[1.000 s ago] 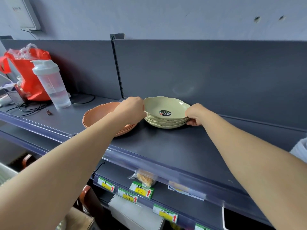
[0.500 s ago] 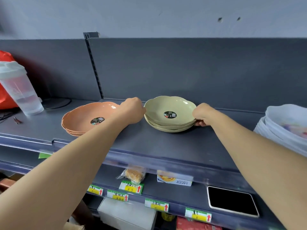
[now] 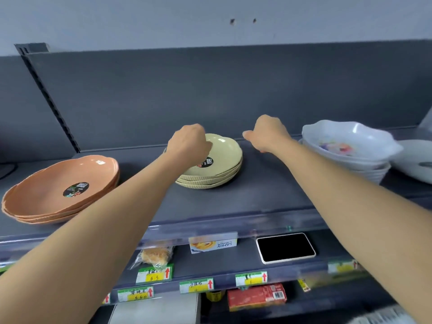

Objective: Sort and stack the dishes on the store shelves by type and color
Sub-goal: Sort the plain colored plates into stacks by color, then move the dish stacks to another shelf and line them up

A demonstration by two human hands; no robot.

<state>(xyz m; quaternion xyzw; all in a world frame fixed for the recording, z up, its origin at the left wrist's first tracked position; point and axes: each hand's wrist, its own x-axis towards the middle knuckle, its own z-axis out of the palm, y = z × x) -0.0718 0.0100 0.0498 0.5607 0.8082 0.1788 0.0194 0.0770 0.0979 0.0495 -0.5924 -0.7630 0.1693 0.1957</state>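
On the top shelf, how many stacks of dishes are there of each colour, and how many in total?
Orange stack: 1
Green stack: 1
White stack: 1
Total: 3 stacks
A further white dish at the right edge is partly out of view and is not counted.

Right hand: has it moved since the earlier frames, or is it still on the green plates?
Yes. The right hand has let go of the green plate stack and moved right, toward the white bowls.
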